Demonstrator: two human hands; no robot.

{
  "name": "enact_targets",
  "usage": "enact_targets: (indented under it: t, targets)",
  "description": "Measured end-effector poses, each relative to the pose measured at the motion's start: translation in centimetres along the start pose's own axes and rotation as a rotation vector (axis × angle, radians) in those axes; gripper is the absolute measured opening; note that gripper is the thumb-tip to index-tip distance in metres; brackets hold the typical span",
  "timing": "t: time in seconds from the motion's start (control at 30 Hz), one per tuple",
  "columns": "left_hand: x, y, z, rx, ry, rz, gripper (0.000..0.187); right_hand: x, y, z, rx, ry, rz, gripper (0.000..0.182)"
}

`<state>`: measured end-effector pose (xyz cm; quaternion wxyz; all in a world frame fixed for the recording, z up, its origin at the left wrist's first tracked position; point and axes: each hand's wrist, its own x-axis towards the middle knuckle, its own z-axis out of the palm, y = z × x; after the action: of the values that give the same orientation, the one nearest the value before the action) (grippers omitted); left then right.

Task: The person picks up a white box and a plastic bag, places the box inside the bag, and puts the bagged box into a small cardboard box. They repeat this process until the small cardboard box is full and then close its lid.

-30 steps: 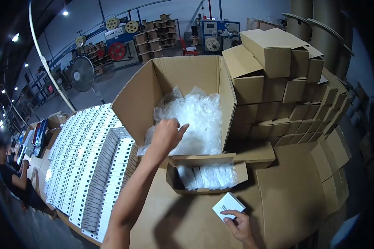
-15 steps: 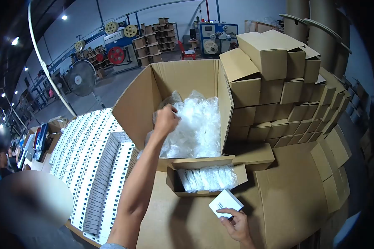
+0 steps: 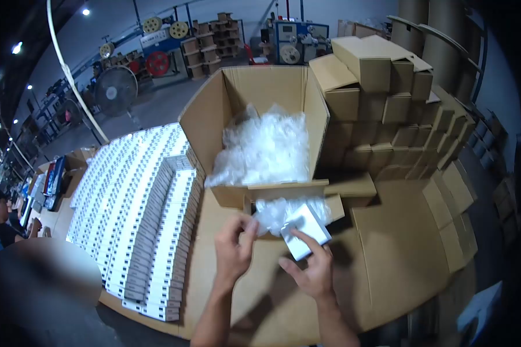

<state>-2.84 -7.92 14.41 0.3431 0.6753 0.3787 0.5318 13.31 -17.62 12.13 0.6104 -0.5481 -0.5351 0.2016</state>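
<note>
My left hand (image 3: 233,250) pinches the edge of a clear plastic bag (image 3: 270,216), just left of the white box. A flat white box (image 3: 308,238) sits tilted in my right hand (image 3: 314,270), with the fingers on its face and the thumb below. Behind both hands stands a small open cardboard box (image 3: 334,209); its contents are partly hidden by the bag and the white box. Farther back, a large open carton (image 3: 264,87) contains a heap of clear plastic bags (image 3: 266,147).
On the left, long rows of white boxes (image 3: 133,202) cover the table. Folded brown cartons (image 3: 382,115) are stacked at the right rear. Flat cardboard (image 3: 399,248) lies on the right. A person (image 3: 8,220) sits at the far left, near a fan (image 3: 116,89).
My left hand has come out of the large carton toward me, bringing a clear plastic bag. My right hand has raised the white box up and slightly left, over the small carton's front.
</note>
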Motion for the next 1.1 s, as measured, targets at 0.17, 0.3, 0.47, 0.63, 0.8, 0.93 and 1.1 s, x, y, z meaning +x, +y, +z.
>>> enact_targets:
  t: [0.17, 0.3, 0.47, 0.63, 0.8, 0.93, 1.1]
  targets:
    - [-9.2, -0.4, -0.3, -0.088, -0.043, -0.184, 0.017, -4.3, 1.9, 1.9, 0.006, -0.002, 0.233, 0.037]
    - [-10.7, -3.0, -2.8, -0.285, 0.031, -0.297, 0.030, -8.3, 2.0, 1.1, -0.016, -0.112, 0.289, 0.033]
    - [-11.8, -4.1, -2.2, -0.791, 0.128, -0.448, 0.027, -11.3, 2.0, 0.8, 0.107, -0.196, 0.415, 0.043]
    - [-14.7, -1.9, -0.7, -0.562, 0.020, -0.444, 0.022, -11.7, 1.0, 1.8, -0.160, -0.001, 0.132, 0.033]
    - [-16.7, -3.0, 0.2, -0.229, 0.046, -0.311, 0.011, -13.3, 4.8, 1.3, 0.080, -0.059, 0.366, 0.021]
    - [-17.5, -4.8, -1.7, -0.402, 0.187, -0.639, 0.012, -13.7, 4.2, 1.0, 0.033, 0.072, 0.418, 0.019]
    - [-16.3, -3.4, -3.0, 0.259, 0.188, 0.006, 0.030, -13.7, 3.4, 1.1, -0.183, 0.134, 0.199, 0.016]
